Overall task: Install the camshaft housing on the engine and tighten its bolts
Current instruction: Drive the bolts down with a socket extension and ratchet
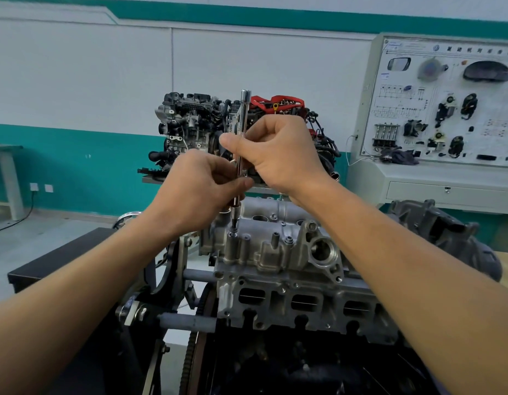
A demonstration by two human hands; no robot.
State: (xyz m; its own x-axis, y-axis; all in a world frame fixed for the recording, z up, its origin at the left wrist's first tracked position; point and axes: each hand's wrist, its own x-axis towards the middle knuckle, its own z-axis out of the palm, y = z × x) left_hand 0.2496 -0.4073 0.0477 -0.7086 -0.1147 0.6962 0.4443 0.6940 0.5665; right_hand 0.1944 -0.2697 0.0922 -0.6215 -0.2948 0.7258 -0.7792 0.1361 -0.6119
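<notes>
Both hands close on one long chrome extension bar (pixel 244 109), which stands nearly upright, tilted slightly with its top to the right. The right hand (pixel 278 155) grips the upper half, fingers curled round the shaft and thumb pointing left across it. The left hand (pixel 201 189) sits just below, fingers curled in, pinching the lower shaft between thumb and fingertips. The two hands are near each other, one above the other on the bar.

The bar's tip rests on a bolt (pixel 233 230) atop a raised boss at the near-left corner of the camshaft housing (pixel 271 252). The silver housing sits on the engine (pixel 304 305), which is held in a stand. A second engine (pixel 195 121) stands behind, and a training board (pixel 446 109) is at the right.
</notes>
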